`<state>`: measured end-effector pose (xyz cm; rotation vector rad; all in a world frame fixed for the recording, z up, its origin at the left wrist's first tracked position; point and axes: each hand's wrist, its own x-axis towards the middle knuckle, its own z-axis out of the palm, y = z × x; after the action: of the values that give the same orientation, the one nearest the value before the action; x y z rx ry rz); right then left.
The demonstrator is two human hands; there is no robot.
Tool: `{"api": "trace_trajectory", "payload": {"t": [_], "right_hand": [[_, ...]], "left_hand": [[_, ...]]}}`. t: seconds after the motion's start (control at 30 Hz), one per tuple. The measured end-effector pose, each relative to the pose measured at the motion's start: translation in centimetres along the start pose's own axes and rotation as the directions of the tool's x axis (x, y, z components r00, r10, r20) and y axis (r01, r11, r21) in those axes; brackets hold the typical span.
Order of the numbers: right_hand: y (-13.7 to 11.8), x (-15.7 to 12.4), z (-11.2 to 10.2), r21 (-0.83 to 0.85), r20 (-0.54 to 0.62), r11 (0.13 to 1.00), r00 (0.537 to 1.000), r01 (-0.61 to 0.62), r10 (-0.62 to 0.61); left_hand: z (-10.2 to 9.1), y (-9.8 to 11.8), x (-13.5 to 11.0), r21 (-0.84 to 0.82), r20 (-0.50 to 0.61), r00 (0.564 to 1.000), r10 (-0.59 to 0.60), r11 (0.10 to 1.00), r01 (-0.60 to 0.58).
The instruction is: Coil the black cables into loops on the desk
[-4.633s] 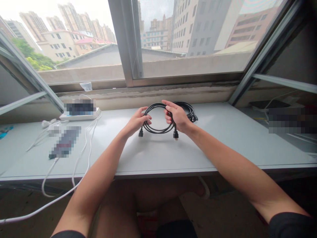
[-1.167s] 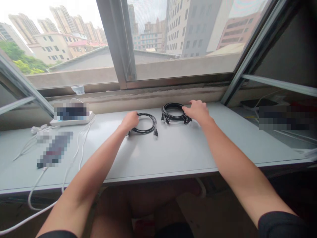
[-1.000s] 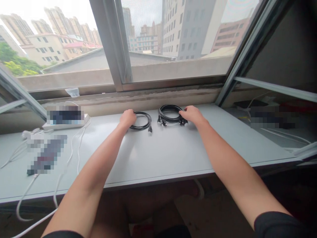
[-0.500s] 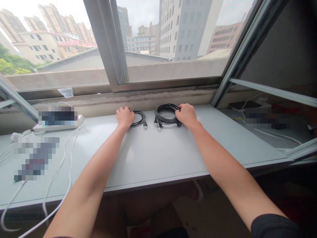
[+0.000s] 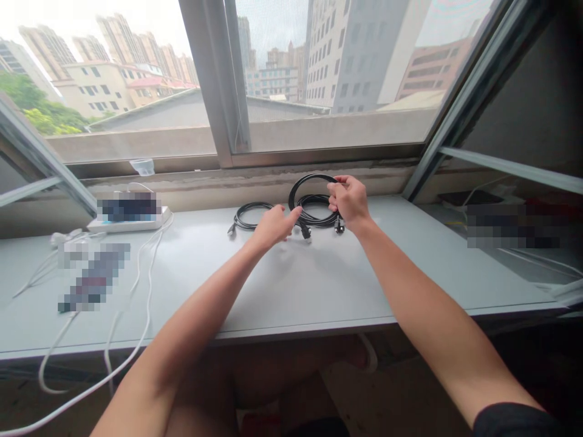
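Pinched in my right hand (image 5: 350, 201) is a coiled black cable (image 5: 308, 176), its upper loop raised off the desk and its lower left side hanging near the surface. Beneath and behind it lies another black cable coil (image 5: 319, 220). Dark plugs (image 5: 339, 227) show below my right fingers, and a black connector (image 5: 306, 232) sits at the lower left of the loops. My left hand (image 5: 276, 224) reaches to the loops' left side, thumb and fingers apart; whether it touches the cable is unclear. Behind that hand, a separate thin black cable coil (image 5: 248, 209) rests flat, its connector (image 5: 231, 230) pointing left.
The pale grey desk (image 5: 291, 291) runs along a window with a metal frame (image 5: 218, 121). At left are a white power strip (image 5: 127, 225), white cords (image 5: 149, 273) and a blurred-out long item (image 5: 98, 276). Metal bars (image 5: 514, 167) bound the right side.
My left hand has let go of the left coil and moved right to the other coils. My right hand has raised one loop from the pile. The view has shifted slightly.
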<state>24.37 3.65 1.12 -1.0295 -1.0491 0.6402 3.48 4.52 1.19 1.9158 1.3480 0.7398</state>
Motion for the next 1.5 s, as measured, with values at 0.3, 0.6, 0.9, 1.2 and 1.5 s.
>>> {"api": "trace_trajectory", "payload": {"t": [0.3,0.6,0.9,1.2,1.5], "right_hand": [[-3.7,-3.4,2.6,0.437,0.261,0.886,0.964,-0.156,0.041],[-2.1,-5.9,5.6,0.312,0.490,0.877,0.853,-0.365,0.180],[-0.1,-5.8,6.1,0.397,0.435,0.799,0.859,-0.452,0.270],[-2.3,-6.2,5.1,0.361,0.529,0.777,0.799,-0.516,0.286],[-1.5,-6.1,5.5,0.077,0.370,0.989,0.925,-0.126,0.090]], "left_hand": [[-1.0,0.6,-1.7,-0.542,0.151,0.980,-0.129,0.818,0.191],[-3.1,-3.9,-3.3,-0.769,0.038,0.990,-0.134,0.629,0.115],[-3.1,-3.3,-3.8,-0.839,0.153,0.987,0.051,0.534,0.103],[-3.9,-3.9,-4.4,-0.762,0.311,0.922,0.233,0.641,0.095],[-7.3,-4.6,-3.8,-0.544,0.339,0.932,0.124,0.835,0.086]]}}
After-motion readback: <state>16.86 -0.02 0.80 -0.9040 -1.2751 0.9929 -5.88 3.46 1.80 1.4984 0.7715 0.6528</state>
